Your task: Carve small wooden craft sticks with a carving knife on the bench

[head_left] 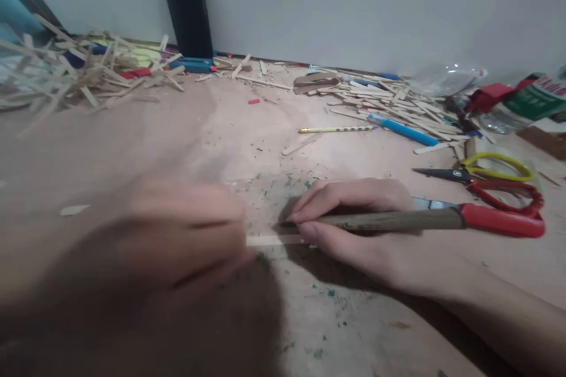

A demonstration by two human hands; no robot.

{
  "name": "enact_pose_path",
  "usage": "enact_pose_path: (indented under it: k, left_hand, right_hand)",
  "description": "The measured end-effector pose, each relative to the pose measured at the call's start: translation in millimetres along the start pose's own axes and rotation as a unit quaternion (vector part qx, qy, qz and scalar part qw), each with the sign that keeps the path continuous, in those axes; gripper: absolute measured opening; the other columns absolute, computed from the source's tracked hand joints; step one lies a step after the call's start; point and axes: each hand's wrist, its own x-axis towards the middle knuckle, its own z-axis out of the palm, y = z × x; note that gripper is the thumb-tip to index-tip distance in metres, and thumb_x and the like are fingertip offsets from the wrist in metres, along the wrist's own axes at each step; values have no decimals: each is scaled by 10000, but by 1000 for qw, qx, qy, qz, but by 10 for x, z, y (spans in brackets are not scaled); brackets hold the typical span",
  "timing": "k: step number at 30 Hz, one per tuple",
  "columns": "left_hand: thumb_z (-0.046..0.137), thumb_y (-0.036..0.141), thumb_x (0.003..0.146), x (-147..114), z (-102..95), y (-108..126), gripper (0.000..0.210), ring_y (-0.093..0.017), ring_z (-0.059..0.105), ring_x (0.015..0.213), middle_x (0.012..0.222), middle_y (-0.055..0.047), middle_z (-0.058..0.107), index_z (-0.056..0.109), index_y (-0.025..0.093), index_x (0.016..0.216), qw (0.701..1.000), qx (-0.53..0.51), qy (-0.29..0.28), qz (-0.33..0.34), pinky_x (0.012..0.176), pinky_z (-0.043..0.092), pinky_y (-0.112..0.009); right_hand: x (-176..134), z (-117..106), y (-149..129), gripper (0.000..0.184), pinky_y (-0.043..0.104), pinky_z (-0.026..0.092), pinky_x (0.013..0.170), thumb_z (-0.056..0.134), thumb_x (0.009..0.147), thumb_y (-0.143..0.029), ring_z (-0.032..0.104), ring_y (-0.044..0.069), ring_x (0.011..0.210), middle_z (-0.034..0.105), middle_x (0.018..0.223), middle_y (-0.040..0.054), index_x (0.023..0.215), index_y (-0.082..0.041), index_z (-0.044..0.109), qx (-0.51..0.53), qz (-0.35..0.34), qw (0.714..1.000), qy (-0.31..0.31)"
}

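Note:
My left hand (190,230), smeared by motion, is closed around one end of a thin, pale wooden craft stick (272,240). The stick's other end runs beneath the fingertips of my right hand (354,230). Between thumb and fingers, my right hand pinches a long tool (402,221) like a pen. That tool has a slim grey-brown shaft and a red end, which points right; its tip by my fingers is blurred. Just beyond the red end lie scissors (457,174) with one yellow and one red handle loop. Green specks dot the tabletop (309,318) around the stick.
Piles of craft sticks lie at the back left (106,73) and back right (389,97). A blue pen-like tool (404,129) and a yellow pencil (333,129) lie ahead. A plastic bottle (526,103) is on its side at right. A wall (354,6) closes off the back.

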Motion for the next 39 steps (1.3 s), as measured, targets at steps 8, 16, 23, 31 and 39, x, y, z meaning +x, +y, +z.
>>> enact_pose_path:
  k: [8, 16, 23, 31, 39]
  left_hand:
    - [590, 190, 1217, 140, 8, -142, 301, -143, 714, 873, 955, 16, 768, 746, 243, 964, 999, -8, -32, 21, 783, 511, -271]
    - [577, 46, 1081, 67, 223, -217, 299, -169, 631, 854, 969, -11, 738, 727, 219, 888, 998, -25, -23, 48, 780, 451, -308]
    - [542, 72, 1107, 87, 189, -248, 304, -181, 646, 846, 966, -10, 747, 720, 237, 925, 998, -23, -33, 56, 771, 464, -325]
    - [523, 62, 1122, 97, 178, -207, 341, -204, 648, 872, 979, -24, 755, 753, 241, 946, 997, 1, -33, 68, 827, 500, -353]
    - [537, 37, 1105, 115, 170, -207, 334, -202, 629, 838, 971, -22, 751, 714, 237, 904, 996, 4, -33, 82, 785, 465, -375]
  right_hand:
    - [22, 39, 10, 160, 232, 671, 671, 829, 1003, -158, 856, 166, 753, 915, 882, 57, 872, -221, 896, 13, -30, 999, 4]
    - [24, 116, -64, 200, 193, 710, 723, 827, 986, -79, 905, 165, 798, 944, 932, 62, 911, -235, 928, 19, -54, 998, -16]
    - [35, 130, -50, 141, 175, 699, 663, 868, 979, -128, 894, 166, 745, 945, 911, 80, 905, -212, 953, 21, -17, 999, -19]
    - [6, 124, -47, 140, 214, 719, 654, 865, 1002, -166, 910, 197, 775, 954, 948, 83, 943, -231, 974, 5, -8, 999, -35]
    - [5, 115, -7, 141, 219, 707, 627, 861, 1030, -181, 912, 207, 780, 953, 958, 97, 944, -224, 964, 5, -14, 999, -43]
